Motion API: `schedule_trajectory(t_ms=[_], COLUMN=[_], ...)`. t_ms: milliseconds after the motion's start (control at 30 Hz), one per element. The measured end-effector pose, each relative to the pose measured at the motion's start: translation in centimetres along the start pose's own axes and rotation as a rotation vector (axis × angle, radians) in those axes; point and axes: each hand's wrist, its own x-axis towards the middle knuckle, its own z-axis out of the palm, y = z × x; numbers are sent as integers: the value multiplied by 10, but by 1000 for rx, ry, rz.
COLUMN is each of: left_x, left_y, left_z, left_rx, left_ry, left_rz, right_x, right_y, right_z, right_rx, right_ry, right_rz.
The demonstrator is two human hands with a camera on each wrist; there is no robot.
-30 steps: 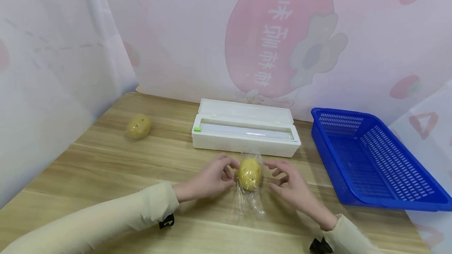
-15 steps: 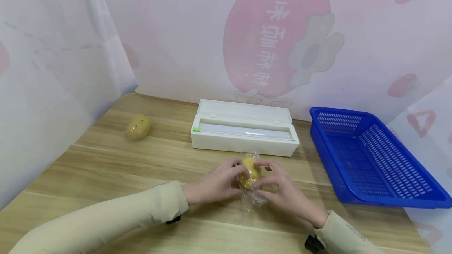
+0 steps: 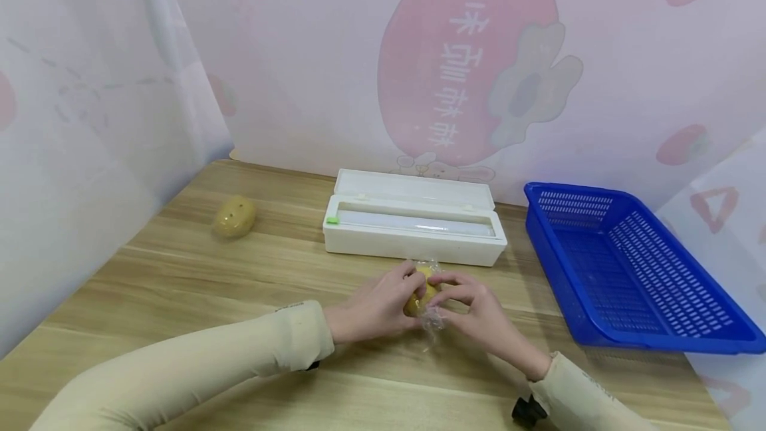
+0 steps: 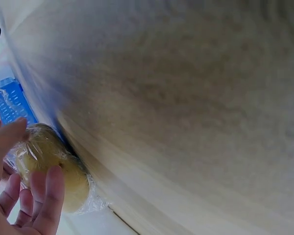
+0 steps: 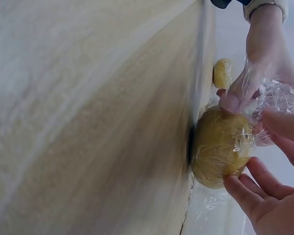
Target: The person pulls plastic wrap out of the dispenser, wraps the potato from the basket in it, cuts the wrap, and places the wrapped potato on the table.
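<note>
A potato (image 3: 414, 304) in clear plastic wrap (image 3: 432, 321) lies on the wooden table, partly hidden by both hands. My left hand (image 3: 383, 303) curls over its left side. In the right wrist view, the left thumb (image 5: 231, 103) presses the end of the potato (image 5: 218, 149), with crumpled wrap (image 5: 284, 98) beside it. From the other side my right hand (image 3: 483, 314) reaches in, its fingers at the potato and its thumb at the bunched wrap. The left wrist view shows the left fingers (image 4: 54, 196) around the wrapped potato (image 4: 71, 183).
Behind the hands stands a white cling film box (image 3: 413, 241), lid raised, with a film roll inside. A blue perforated basket (image 3: 550, 271) is at the right. Another potato (image 3: 235, 217), shiny on its surface, sits at the far left of the table.
Both hands have closed in on the potato from either side. Loose film that lay spread toward the near side is now gathered up against it.
</note>
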Motion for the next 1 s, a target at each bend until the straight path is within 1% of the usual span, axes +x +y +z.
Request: schedule_trajectory(t_ms=[67, 133, 267, 333, 367, 433, 500, 567, 633, 733, 833, 900, 1000], left_x=[0, 0, -1, -1, 0, 1, 2, 3, 4, 5, 6, 7, 7], left_y=[0, 0, -2, -2, -2, -3, -5, -7, -9, -10, -11, -11, -11], left_z=[1, 1, 1, 1, 0, -1, -1, -1, 0, -2, -5, -6, -7], left_rx=[13, 4, -25, -47, -58, -92, -126, -176, -231, -350, -432, -466, -471], left_ry=[-1, 0, 25, 31, 34, 32, 27, 20, 11, -8, -12, -9, 17], left_rz=[-8, -12, -12, -26, -31, -53, -76, -98, -127, -176, -220, -241, -252], right_x=[0, 0, 1, 1, 1, 2, 4, 6, 9, 15, 19, 21, 22], right_y=[1, 3, 7, 7, 7, 6, 4, 5, 5, 8, 10, 11, 12], right_z=[0, -2, -7, -9, -9, -8, -6, -3, -1, -1, -3, -4, -6], right_rx=[16, 51, 146, 144, 124, 48, -47, -112, -142, -149, -161, -160, -150], right_ry=[-9, -26, -91, -125, -137, -144, -133, -109, -76, -35, 3, 18, 25], right_rz=[8, 15, 7, -9, -15, -21, -29, -38, -57, -84, -95, -86, -49])
